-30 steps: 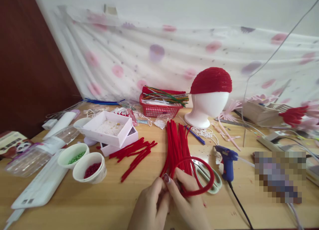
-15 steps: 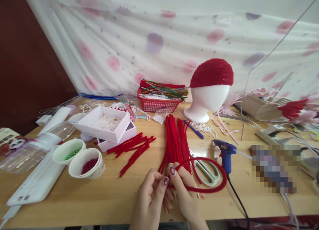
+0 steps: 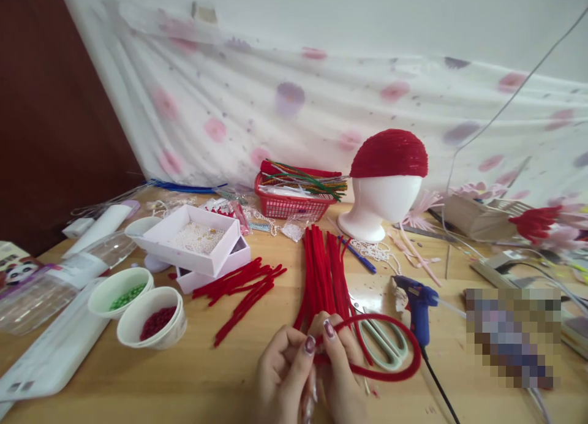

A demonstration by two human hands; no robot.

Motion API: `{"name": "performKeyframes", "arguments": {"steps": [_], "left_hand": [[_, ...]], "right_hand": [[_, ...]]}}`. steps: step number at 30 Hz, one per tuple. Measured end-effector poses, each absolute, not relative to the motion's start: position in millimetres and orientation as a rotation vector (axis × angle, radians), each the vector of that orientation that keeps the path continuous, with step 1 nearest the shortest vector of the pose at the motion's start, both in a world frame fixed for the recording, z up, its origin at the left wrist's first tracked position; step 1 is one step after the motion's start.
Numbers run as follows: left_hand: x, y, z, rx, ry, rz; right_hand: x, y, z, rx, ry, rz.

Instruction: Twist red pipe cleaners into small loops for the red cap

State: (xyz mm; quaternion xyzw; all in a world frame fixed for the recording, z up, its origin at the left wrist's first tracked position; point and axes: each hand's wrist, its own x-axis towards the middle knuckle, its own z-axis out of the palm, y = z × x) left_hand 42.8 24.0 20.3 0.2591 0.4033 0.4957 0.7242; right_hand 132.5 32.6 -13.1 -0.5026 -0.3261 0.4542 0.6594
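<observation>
Both my hands meet at the near edge of the wooden table [image 3: 138,387]. My left hand [image 3: 282,375] and my right hand [image 3: 342,366] pinch the two ends of a red pipe cleaner loop [image 3: 404,369], which curves out to the right over the green-handled scissors [image 3: 383,341]. Just beyond my fingers lies a bundle of long red pipe cleaners [image 3: 324,274]. Shorter red pieces [image 3: 241,286] are scattered to its left.
A blue glue gun [image 3: 416,301] with a black cord lies to the right. At the left stand two cups of beads [image 3: 149,317] and a white box [image 3: 195,240]. Behind are a red basket [image 3: 291,200] and a foam head with a red cap [image 3: 386,179].
The hands stay joined on the loop's ends, with the fingers shifting slightly. The loop has opened a little wider to the right. The camera view has moved up and down.
</observation>
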Motion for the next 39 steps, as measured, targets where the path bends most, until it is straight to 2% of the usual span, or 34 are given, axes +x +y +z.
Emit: {"name": "performKeyframes", "arguments": {"steps": [3,7,15,22,32,39], "left_hand": [[49,22,17,0.666,0.964,1.201],[49,22,12,0.650,0.933,1.173],[37,23,7,0.662,0.905,1.059],[35,24,3,0.628,0.915,0.961],[31,23,4,0.552,0.730,0.904],[32,22,1,0.523,0.600,0.913]], "right_hand": [[127,30,-3,-1.192,-0.648,1.049],[120,26,8,-1.180,-0.591,1.122],[147,33,-4,-1.141,-0.872,1.109],[148,31,-9,-1.191,-0.926,0.936],[136,29,-2,-1.051,-0.785,1.255],[124,26,16,-1.009,-0.623,1.333]]}}
